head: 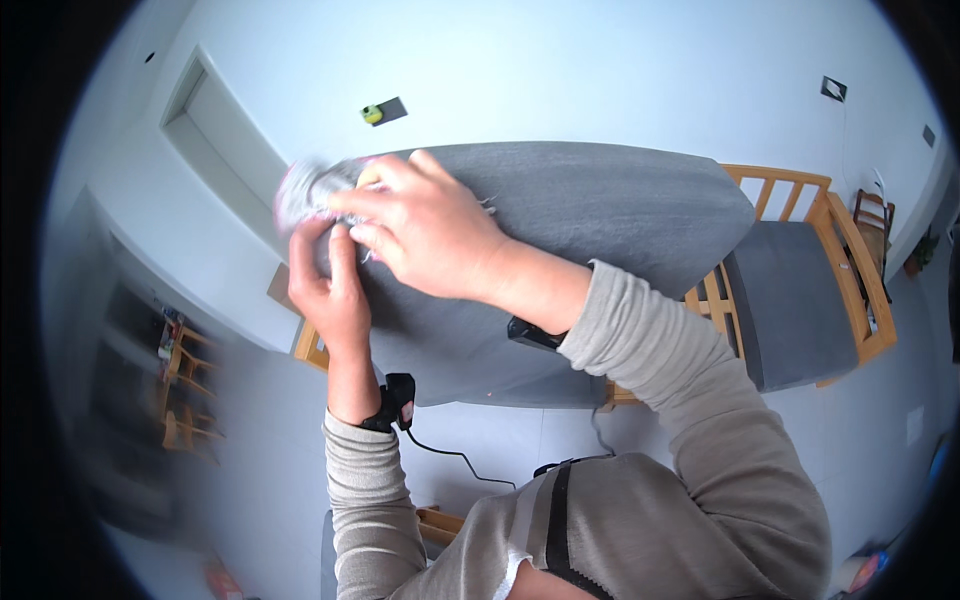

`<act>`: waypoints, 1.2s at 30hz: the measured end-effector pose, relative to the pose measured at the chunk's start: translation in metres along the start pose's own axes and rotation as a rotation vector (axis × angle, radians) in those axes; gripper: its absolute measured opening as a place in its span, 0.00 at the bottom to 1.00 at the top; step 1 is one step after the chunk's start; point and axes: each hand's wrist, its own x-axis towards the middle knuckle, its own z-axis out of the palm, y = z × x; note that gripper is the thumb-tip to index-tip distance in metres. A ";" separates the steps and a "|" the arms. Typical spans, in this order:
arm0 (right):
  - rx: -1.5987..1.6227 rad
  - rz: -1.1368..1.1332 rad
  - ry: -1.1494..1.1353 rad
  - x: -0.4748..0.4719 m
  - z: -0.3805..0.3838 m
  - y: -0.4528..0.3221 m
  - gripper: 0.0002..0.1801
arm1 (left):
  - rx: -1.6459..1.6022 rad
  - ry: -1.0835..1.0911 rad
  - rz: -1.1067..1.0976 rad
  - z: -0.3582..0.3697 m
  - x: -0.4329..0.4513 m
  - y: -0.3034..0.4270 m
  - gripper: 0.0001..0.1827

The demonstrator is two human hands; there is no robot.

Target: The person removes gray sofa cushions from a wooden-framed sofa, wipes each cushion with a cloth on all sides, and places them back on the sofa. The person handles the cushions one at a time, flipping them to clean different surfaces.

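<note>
A blurred white-and-pink fabric bundle (307,191) sits at the left end of a large grey fabric cushion (600,210). My left hand (330,292) pinches its lower edge, thumb and forefinger close together. From the right, my right hand (435,232) reaches over and grips the same bundle with thumb and bent fingers. Both sets of fingertips nearly meet. Loose white threads (489,204) stick out beside my right hand, and more hang under its thumb. My fingers cover part of the bundle, so its exact form cannot be told.
Beyond the cushion is a wooden-framed sofa with a grey seat pad (791,292). A black wrist device (397,397) on my left arm trails a black cable (457,454). A wooden chair (874,225) stands far right. A doorway (217,127) opens at left.
</note>
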 end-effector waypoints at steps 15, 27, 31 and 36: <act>-1.186 1.039 -0.183 -0.197 -0.309 0.192 0.13 | 0.202 -0.043 0.243 0.007 0.000 0.005 0.09; 0.256 0.258 -0.206 -0.045 -0.130 0.063 0.23 | 0.168 0.010 0.311 0.024 0.011 0.021 0.09; 0.066 0.229 -0.289 -0.029 -0.101 0.063 0.25 | 0.294 -0.005 0.254 0.022 0.012 0.024 0.10; 0.110 0.265 -0.403 -0.028 -0.078 0.086 0.32 | 0.643 -0.025 0.648 0.059 -0.011 0.042 0.24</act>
